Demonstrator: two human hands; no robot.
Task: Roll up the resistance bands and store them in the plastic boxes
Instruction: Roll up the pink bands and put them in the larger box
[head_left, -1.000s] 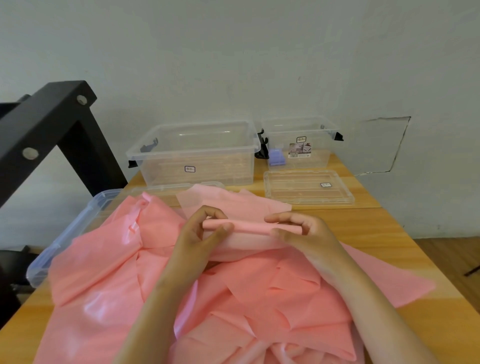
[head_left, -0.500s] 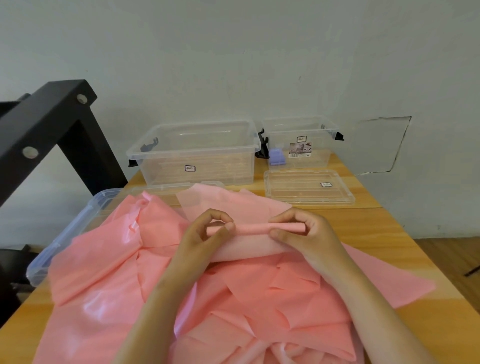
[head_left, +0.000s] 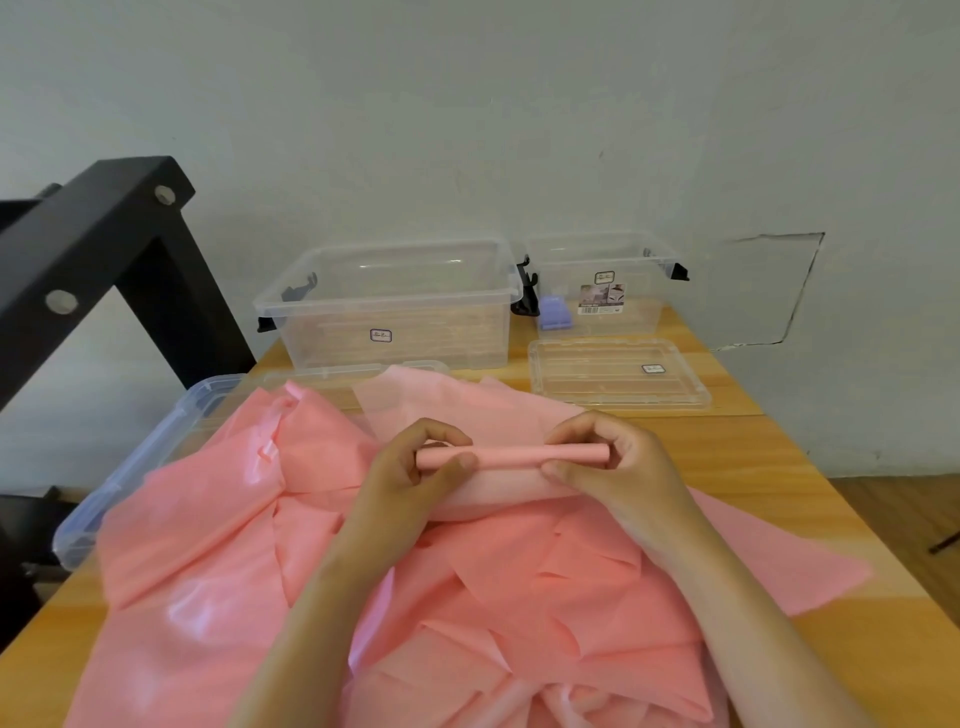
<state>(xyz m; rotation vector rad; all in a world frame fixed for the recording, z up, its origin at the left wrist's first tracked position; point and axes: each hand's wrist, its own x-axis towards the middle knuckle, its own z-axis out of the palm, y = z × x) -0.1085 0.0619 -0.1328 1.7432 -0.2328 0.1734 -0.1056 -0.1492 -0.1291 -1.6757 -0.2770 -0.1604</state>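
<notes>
A heap of pink resistance bands (head_left: 467, 587) covers the near half of the wooden table (head_left: 769, 467). One band's end is wound into a thin pink roll (head_left: 511, 456) lying crosswise above the heap. My left hand (head_left: 410, 483) pinches the roll's left end between thumb and curled fingers. My right hand (head_left: 618, 467) grips the right end, whose tip sticks out past the fingers. Two open clear plastic boxes stand by the wall: a large one (head_left: 395, 306) and a smaller one (head_left: 602, 286).
A clear lid (head_left: 618, 376) lies flat in front of the smaller box. A bluish lid (head_left: 145, 462) overhangs the table's left edge, partly under the bands. A small purple object (head_left: 553, 312) sits between the boxes. A black metal frame (head_left: 93, 260) stands at left.
The roll has become tighter and longer, and both hands have lifted it slightly. The loose band below has been drawn further into the roll.
</notes>
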